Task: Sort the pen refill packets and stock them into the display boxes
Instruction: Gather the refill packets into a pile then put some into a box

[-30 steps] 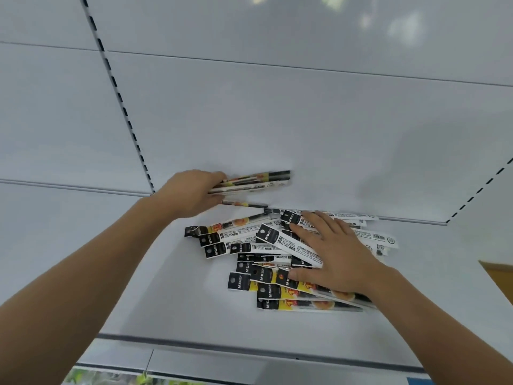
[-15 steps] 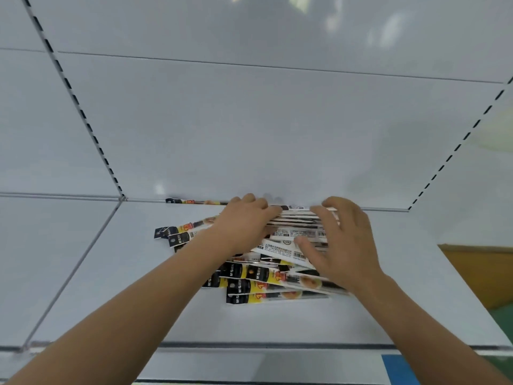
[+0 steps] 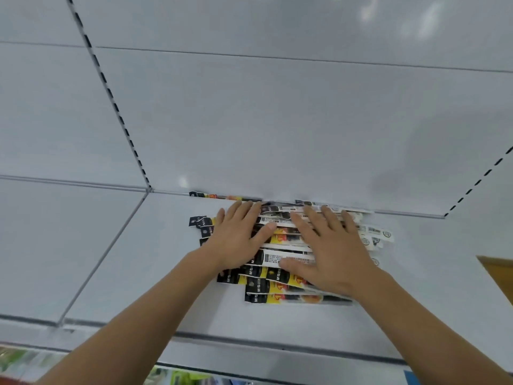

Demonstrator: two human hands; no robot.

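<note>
Early stage: packets [image 3: 288, 262] lie unsorted in a loose pile on the shelf [image 3: 155, 273], directly under both hands; no display boxes in view. Left hand [image 3: 238, 240] and right hand [image 3: 333, 254] are spread flat, pressing the pile. A second ago the left pinched a few packets above it; now it holds none.

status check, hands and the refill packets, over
Left hand and right hand both flat, pressing on pile of refill packets on white shelf. One stray packet at back wall. No display boxes in view.
</note>
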